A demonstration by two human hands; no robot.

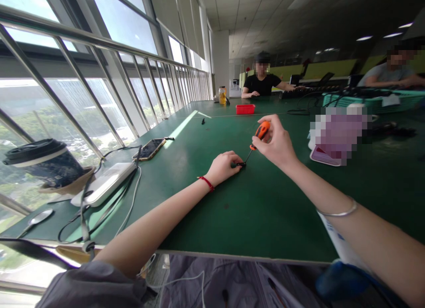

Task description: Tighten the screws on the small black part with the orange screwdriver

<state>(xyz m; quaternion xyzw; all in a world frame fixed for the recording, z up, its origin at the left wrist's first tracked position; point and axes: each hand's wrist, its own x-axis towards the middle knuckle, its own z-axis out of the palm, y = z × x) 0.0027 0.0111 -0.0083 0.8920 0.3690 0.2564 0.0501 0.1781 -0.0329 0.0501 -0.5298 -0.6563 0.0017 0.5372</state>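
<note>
My right hand (pixel 278 142) is closed around the orange handle of a small screwdriver (pixel 259 134), whose thin shaft slants down to the left. Its tip meets a small black part (pixel 241 165) lying on the green table (pixel 252 210). My left hand (pixel 223 166), with a red string at the wrist, is curled over that black part and pins it to the table. A silver bangle sits on my right forearm.
At the left edge stand a lidded coffee cup (pixel 46 164), a white power bank with cables (pixel 104 182) and a phone (pixel 150 148). A red box (pixel 245 109) and a jar (pixel 222 95) sit farther back. Two other people sit at the far end.
</note>
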